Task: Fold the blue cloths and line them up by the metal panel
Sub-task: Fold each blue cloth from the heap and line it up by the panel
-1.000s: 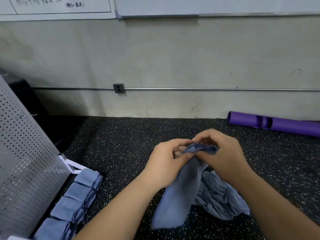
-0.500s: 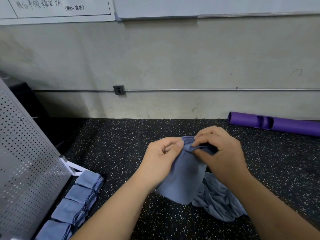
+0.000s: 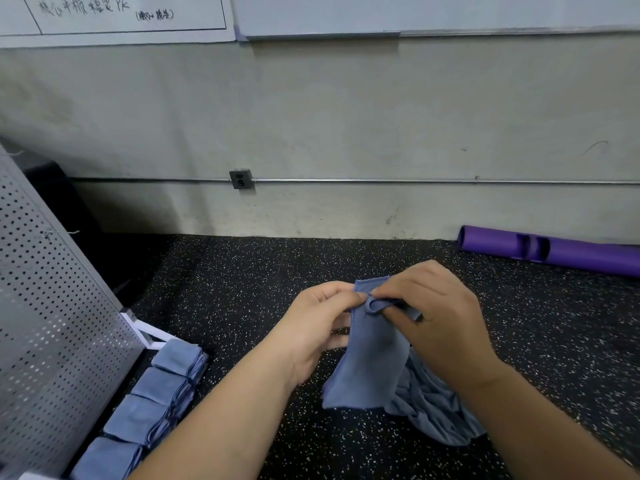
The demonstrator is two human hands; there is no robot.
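Floor [image 3: 242, 271]: black rubber, flecked white.
Wall [image 3: 346, 116]: we see pale, scuffed plaster.
Purple tube [image 3: 571, 256]: lies on the floor against the wall, far right, with a dark slot in its side.
Outlet [image 3: 240, 179]: grey box, low on the wall.
Conduit [image 3: 415, 181]: thin metal pipe, horizontal, meeting the outlet.
Whiteboard [image 3: 114, 15]: upper left; we cannot read its handwriting.
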